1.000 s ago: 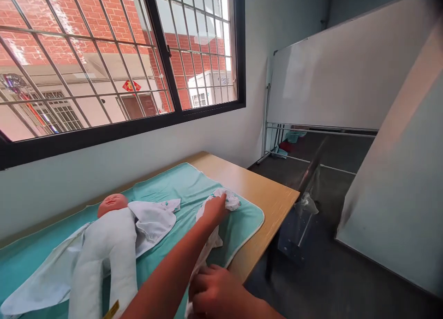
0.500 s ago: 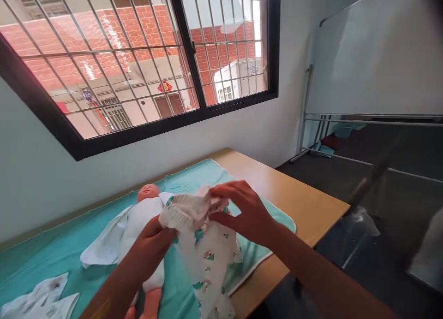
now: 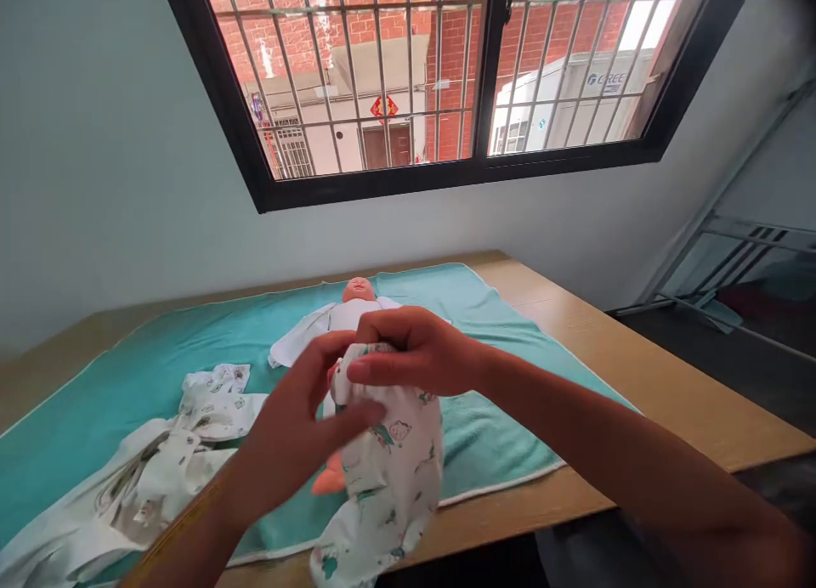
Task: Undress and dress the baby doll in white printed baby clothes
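Note:
White baby pants (image 3: 401,452) with a green and red print hang bunched in front of me, the lower end drooping past the table's front edge. My right hand (image 3: 414,350) pinches the gathered top, thumb in front and fingers curled over it. My left hand (image 3: 299,409) is at the left side of the same cloth, fingers behind it and thumb in front, blurred by motion. Behind them a baby doll (image 3: 359,290) in a white top lies face up; my hands and the pants hide most of its body, while a foot (image 3: 330,477) shows below.
A turquoise blanket (image 3: 510,350) covers much of the wooden table (image 3: 663,392). Other printed baby clothes (image 3: 217,401) and a white garment with ties (image 3: 82,520) lie on the left. A barred window (image 3: 376,176) is set in the wall behind; a metal stand (image 3: 733,231) is at right.
The view has swung left and come lower over the table. My hands have come together, gathering the opened waistband of the pants into a bunch. The doll has stayed on the blanket.

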`<state>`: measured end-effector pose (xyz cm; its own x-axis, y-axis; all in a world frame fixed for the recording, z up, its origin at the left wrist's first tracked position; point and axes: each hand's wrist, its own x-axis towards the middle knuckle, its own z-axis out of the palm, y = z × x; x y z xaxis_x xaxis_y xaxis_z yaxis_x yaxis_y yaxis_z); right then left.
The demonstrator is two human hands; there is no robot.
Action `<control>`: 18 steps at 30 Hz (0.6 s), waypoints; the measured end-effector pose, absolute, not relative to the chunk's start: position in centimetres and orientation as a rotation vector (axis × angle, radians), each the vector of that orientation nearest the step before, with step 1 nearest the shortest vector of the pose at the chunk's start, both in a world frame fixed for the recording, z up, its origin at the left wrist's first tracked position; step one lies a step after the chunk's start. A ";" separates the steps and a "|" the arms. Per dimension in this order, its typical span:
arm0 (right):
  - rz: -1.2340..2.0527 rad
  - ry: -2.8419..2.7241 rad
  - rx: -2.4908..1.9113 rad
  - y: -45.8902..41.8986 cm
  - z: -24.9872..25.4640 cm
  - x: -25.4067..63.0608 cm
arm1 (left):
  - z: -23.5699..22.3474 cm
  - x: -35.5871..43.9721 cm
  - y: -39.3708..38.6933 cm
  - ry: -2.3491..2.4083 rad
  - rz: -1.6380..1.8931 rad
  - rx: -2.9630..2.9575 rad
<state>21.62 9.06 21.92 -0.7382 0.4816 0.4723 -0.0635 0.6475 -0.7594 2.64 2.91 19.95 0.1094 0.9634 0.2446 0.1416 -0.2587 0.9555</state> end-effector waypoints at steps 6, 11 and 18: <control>1.544 -2.317 -0.237 10.0 22.8 19.5 | 21.3 -1.2 3.6 0.835 1.068 1.296; 1.355 -2.923 -0.569 7.8 23.4 21.2 | 22.0 -4.2 2.4 1.023 0.749 1.377; 1.996 -2.395 -0.106 9.8 21.3 20.1 | 19.0 -1.5 2.3 0.758 0.492 1.624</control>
<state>20.07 9.84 21.26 -0.9974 0.0665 -0.0266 0.0381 0.1788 -0.9832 -1.48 2.25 19.02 0.6964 0.7115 -0.0941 0.2036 -0.0701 0.9765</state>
